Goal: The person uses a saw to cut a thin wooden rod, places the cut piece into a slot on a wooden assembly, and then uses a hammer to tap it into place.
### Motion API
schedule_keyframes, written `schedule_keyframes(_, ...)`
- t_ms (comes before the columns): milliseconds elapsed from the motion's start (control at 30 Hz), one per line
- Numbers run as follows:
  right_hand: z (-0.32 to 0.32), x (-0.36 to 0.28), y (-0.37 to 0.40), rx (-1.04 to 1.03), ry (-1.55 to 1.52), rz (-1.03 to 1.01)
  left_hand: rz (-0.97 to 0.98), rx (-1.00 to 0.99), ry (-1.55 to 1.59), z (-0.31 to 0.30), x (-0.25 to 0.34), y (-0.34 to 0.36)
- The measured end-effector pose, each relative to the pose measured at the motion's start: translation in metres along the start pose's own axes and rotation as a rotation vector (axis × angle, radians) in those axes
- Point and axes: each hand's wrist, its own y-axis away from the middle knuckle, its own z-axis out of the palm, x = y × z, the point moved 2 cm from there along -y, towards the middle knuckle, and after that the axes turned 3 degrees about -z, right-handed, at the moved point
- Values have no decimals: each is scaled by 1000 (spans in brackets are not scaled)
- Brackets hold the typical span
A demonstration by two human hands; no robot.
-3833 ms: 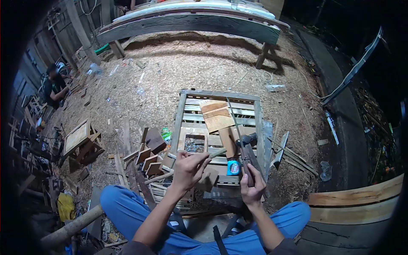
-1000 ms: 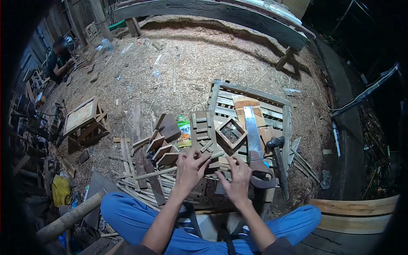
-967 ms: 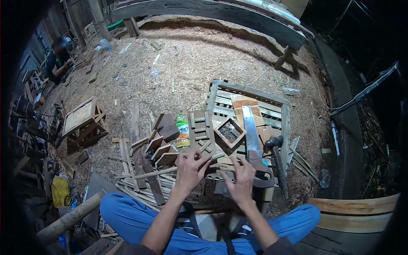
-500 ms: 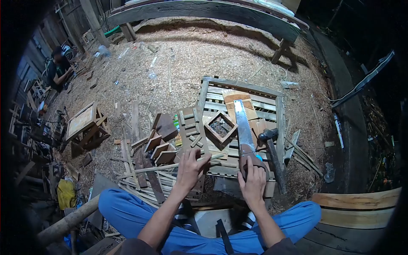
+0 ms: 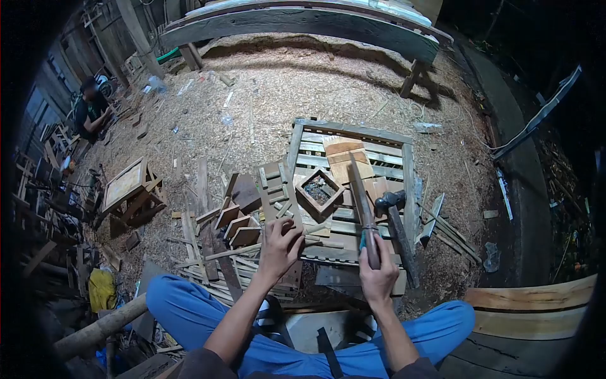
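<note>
My right hand (image 5: 379,271) is closed round the handle of a handsaw (image 5: 360,196), its blade pointing away and turned edge-on to me. My left hand (image 5: 281,246) has its fingers curled over a thin wooden strip (image 5: 235,252) that runs sideways beneath it. Just beyond those fingers lies a board (image 5: 295,211) with several short wood pieces (image 5: 276,187) on it. To the right of the board, a square wooden frame (image 5: 309,205) sits on a slatted pallet (image 5: 353,129). Beside the saw rests a hammer (image 5: 390,201), its handle towards me.
Several small boards (image 5: 245,235) stand tilted left of my left hand, near a heap of thin strips (image 5: 214,287). A small wooden stool (image 5: 125,186) is further left. Another person (image 5: 93,110) sits at the far left. A long bench (image 5: 303,24) crosses the back.
My right hand has closed round the saw handle and turned the blade from flat to edge-on. My left hand stays at the strip, its fingers more curled.
</note>
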Motion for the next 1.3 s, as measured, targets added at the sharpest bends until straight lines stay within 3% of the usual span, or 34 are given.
schedule_keyframes(33,-3,-5,2,-5,0,-8,13,12,-66,-1,1,0)
schedule_keyframes(100,-12,-13,13,31,-278,127,28,44,-116,-1,3,2)
schedule_keyframes(400,-16,-50,65,-139,-462,170,52,126,-179,6,1,3)
schedule_keyframes(867,-26,-57,93,-268,-459,318,-48,120,-120,8,-2,-5)
schedule_keyframes(1000,-30,-68,95,-233,-428,274,-47,102,-107,7,2,-6)
schedule_keyframes(1167,-47,-69,106,-278,-441,398,-43,65,-97,2,0,-7)
schedule_keyframes(1300,-44,-80,88,-264,-377,322,-40,60,-92,2,-1,-8)
